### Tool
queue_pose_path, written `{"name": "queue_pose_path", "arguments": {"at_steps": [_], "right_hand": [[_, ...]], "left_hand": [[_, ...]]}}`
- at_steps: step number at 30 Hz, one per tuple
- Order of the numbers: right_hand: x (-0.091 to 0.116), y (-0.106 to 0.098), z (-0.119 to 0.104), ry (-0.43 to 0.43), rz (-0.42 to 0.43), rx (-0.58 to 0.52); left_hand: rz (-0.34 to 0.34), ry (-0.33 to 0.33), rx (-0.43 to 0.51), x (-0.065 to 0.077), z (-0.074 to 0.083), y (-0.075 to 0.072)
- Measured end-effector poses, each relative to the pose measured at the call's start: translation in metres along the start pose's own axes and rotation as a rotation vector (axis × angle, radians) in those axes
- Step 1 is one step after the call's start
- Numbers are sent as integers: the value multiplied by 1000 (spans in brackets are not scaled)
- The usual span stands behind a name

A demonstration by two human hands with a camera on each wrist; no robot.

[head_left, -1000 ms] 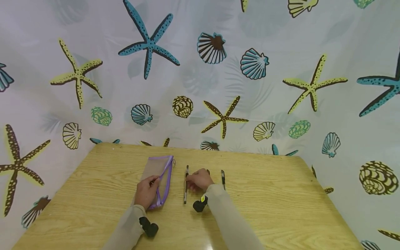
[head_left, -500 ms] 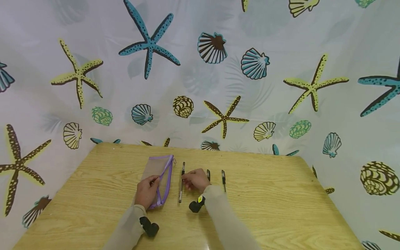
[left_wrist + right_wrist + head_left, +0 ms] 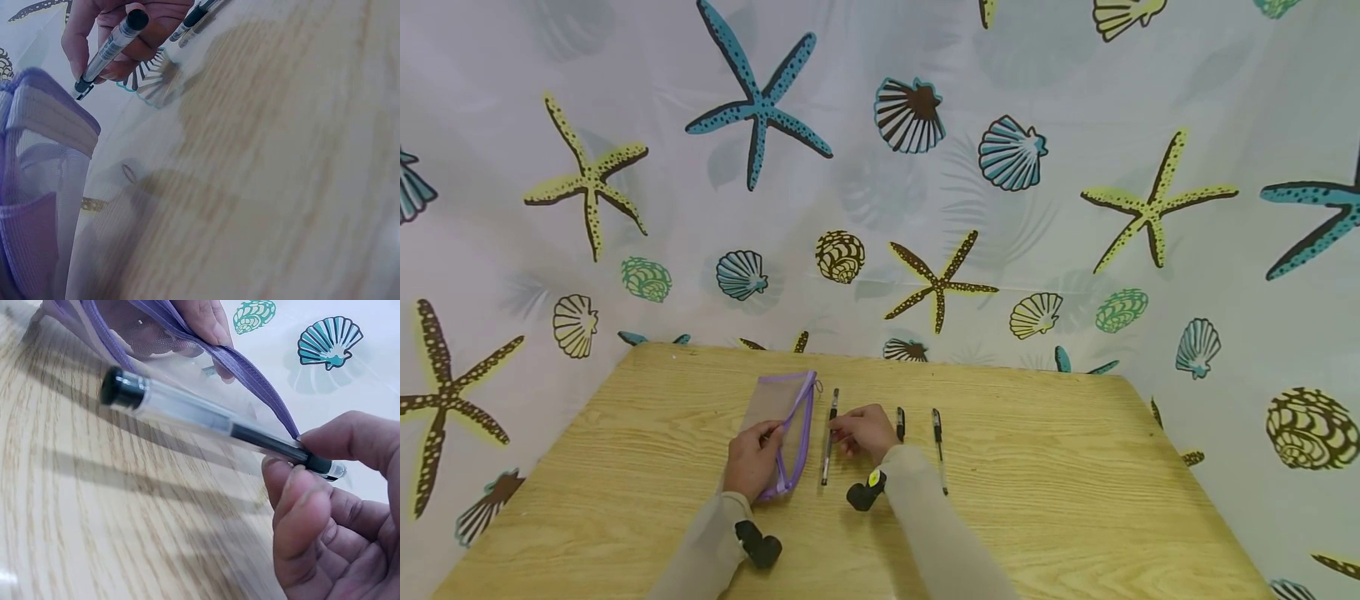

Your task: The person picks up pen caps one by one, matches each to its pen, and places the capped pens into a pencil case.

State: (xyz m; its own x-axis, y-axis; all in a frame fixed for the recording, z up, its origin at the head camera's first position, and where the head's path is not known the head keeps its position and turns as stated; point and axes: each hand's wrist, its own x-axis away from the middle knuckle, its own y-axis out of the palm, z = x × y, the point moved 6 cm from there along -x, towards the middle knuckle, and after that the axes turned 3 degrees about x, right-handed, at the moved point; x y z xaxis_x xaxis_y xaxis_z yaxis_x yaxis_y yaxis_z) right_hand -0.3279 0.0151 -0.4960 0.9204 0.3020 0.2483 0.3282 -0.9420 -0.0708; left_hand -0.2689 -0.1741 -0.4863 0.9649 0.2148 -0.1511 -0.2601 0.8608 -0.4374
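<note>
On the left of the table lies a see-through mesh zipper pouch [image 3: 775, 396] with purple edging. My left hand [image 3: 754, 460] pinches its zippered edge between thumb and fingers, and the mouth gapes in the right wrist view. Between thumb and fingertips my right hand [image 3: 867, 432] pinches a clear-barrelled pen [image 3: 181, 415] with a dark cap and a dark end plug. The pen is just right of the pouch, its plug end toward me in the head view. In the left wrist view the pouch's purple rim [image 3: 56, 94] stands near the pen's capped end.
Two similar pens lie on the wooden table [image 3: 1060, 475] right of the right hand: a nearer pen [image 3: 900, 421], partly hidden by the hand and sleeve, and a farther pen [image 3: 937, 429]. A curtain [image 3: 925, 200] printed with starfish and shells surrounds the table's back and sides.
My right hand has moved left with the pen, bringing it closer to the pouch. The two other pens show more fully now. My left hand and the pouch have stayed put.
</note>
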Motion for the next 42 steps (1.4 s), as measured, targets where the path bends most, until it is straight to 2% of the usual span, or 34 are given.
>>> {"name": "queue_pose_path", "arguments": {"at_steps": [9, 21, 28, 42], "right_hand": [[0, 5, -2, 1, -2, -15], [18, 14, -23, -20, -30, -48], [-6, 17, -1, -13, 17, -32], [-5, 25, -7, -23, 31, -33]], "left_hand": [[1, 10, 2, 1, 1, 1], [17, 32, 1, 1, 0, 2], [18, 24, -1, 0, 0, 3], [10, 17, 4, 1, 1, 4]]}}
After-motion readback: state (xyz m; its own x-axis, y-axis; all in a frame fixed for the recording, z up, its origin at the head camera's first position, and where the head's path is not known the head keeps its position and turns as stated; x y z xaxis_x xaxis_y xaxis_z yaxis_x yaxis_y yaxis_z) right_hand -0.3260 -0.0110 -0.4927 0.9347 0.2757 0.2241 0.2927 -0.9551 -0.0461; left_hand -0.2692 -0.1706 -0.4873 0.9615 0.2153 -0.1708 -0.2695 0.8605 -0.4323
